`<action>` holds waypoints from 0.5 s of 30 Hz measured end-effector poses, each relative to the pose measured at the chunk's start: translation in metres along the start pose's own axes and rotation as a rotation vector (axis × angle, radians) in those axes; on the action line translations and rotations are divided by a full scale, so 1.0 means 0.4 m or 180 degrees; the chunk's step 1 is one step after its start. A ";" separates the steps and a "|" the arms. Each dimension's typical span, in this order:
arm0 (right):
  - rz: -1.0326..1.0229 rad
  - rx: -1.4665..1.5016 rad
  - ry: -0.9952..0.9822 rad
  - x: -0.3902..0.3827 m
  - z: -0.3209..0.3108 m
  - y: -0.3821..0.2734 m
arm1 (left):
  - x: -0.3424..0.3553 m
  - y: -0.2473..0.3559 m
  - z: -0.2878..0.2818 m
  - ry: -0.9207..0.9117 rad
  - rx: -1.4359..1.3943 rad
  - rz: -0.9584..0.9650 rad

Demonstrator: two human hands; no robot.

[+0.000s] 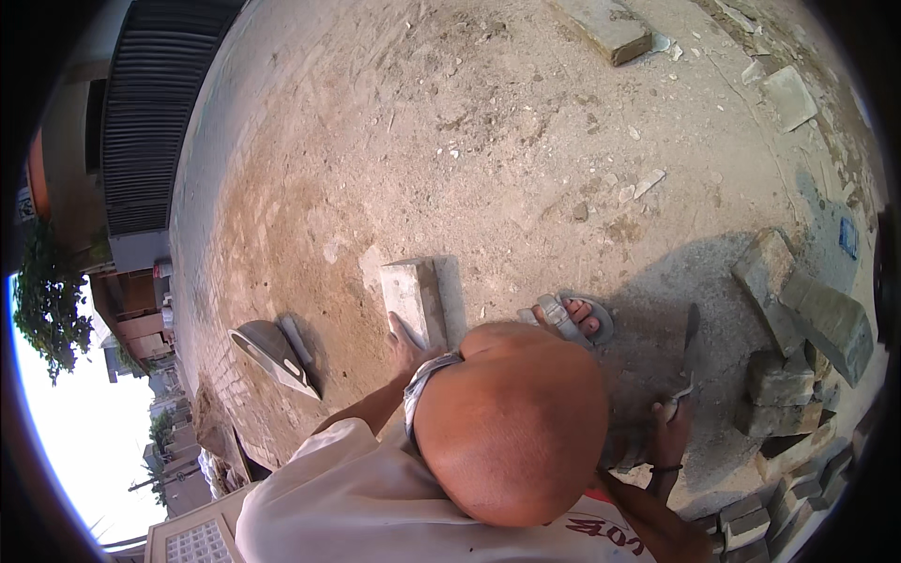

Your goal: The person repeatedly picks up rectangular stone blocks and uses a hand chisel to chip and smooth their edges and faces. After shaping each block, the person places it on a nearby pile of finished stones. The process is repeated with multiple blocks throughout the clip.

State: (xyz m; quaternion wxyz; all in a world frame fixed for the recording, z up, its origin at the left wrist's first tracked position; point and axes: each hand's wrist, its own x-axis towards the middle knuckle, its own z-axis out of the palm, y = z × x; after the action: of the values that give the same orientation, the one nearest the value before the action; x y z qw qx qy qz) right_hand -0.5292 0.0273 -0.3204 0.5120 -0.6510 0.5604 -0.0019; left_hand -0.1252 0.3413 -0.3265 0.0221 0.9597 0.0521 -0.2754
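Observation:
A pale rectangular concrete block (413,291) lies on the dusty ground in front of me. My left hand (404,345) is on its near end, with fingers along the left side; part of the grip is hidden behind my bent knee (511,422). Low on the right, my right hand (668,427), a dark band at its wrist, is closed round the handle of a trowel (693,352). The trowel's dark blade is seen nearly edge-on and points away from me, in the shade. My sandalled foot (577,319) stands between the two hands.
A grey curved, hollow tool or pan (267,349) lies to the left. Stacked concrete blocks (784,380) stand at the right, with more blocks (779,511) below them. Far off lie a slab (605,33) and broken pieces (788,98). A dark corrugated gate (155,113) is at the far left.

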 end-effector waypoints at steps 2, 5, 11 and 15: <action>0.0386 -0.0404 -0.0326 0.002 -0.004 0.020 | -0.002 0.000 -0.051 0.0039 0.0044 0.0096; 0.0225 -0.0261 -0.0210 -0.010 -0.016 0.004 | -0.021 0.093 -0.203 -0.0215 -0.0596 0.0401; 0.0411 -0.0502 -0.0330 -0.001 -0.042 -0.068 | 0.051 0.361 -0.502 -0.1348 -0.0734 0.1260; 0.0224 -0.0312 -0.0161 -0.022 -0.055 -0.056 | -0.085 0.649 -0.520 -0.2030 -0.0255 0.1666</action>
State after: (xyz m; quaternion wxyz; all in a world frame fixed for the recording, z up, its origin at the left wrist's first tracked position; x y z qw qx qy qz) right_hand -0.5288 0.0156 -0.2897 0.4933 -0.6550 0.5693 0.0600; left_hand -0.0151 0.0951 -0.1285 0.1438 0.8055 -0.1925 -0.5417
